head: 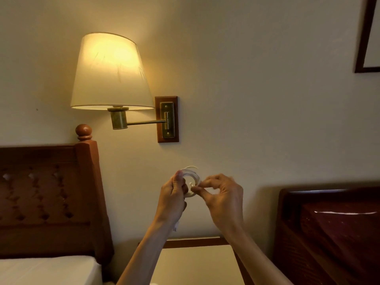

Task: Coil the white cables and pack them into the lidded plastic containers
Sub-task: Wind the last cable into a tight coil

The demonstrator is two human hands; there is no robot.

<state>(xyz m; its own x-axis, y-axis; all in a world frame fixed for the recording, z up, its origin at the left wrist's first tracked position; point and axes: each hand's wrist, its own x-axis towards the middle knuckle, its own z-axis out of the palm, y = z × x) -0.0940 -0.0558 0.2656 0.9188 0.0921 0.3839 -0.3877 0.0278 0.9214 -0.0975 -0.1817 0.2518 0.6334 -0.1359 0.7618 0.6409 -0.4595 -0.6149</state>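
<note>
Hands raised before wall: left hand grips coiled white cable; right hand fingers pinch coil's right side.

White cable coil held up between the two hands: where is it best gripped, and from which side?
Best gripped across the bundled loops at the rim of the white cable coil, probably from the left, where the left hand already wraps them. A grip across all strands keeps the ring together. The right hand pinches only the right edge, and a loose loop pokes out on top.
</note>
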